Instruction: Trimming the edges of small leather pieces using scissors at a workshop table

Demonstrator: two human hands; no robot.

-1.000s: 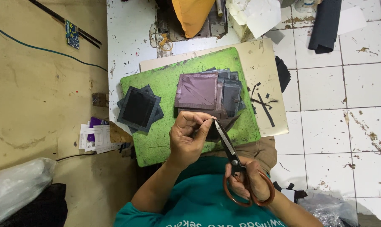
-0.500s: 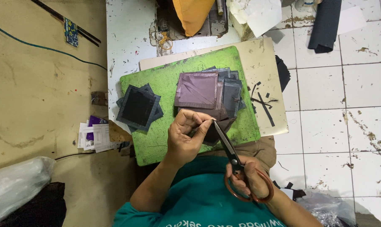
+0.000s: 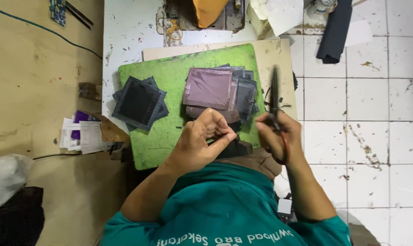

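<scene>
Left hand (image 3: 202, 141) curled, fingers (image 3: 222, 136) pinched on something too small to make out, above the green board's (image 3: 170, 82) near edge. Right hand (image 3: 277, 136) clenched on scissors (image 3: 275, 98), blades blurred, pointing away, probably lifted clear. Purple fabric squares (image 3: 208, 86) stacked within reach; dark pile (image 3: 139, 102) alongside.

The left hand (image 3: 202, 141) was curled over the near edge of the green mat (image 3: 170, 86), fingertips pinched together on a dark piece (image 3: 236, 146). The right hand (image 3: 277, 136) gripped scissors (image 3: 275, 98) (blurred, blades pointing away). On the mat lay a purple stack (image 3: 208, 89) and, well apart, a dark stack (image 3: 139, 102).
</scene>
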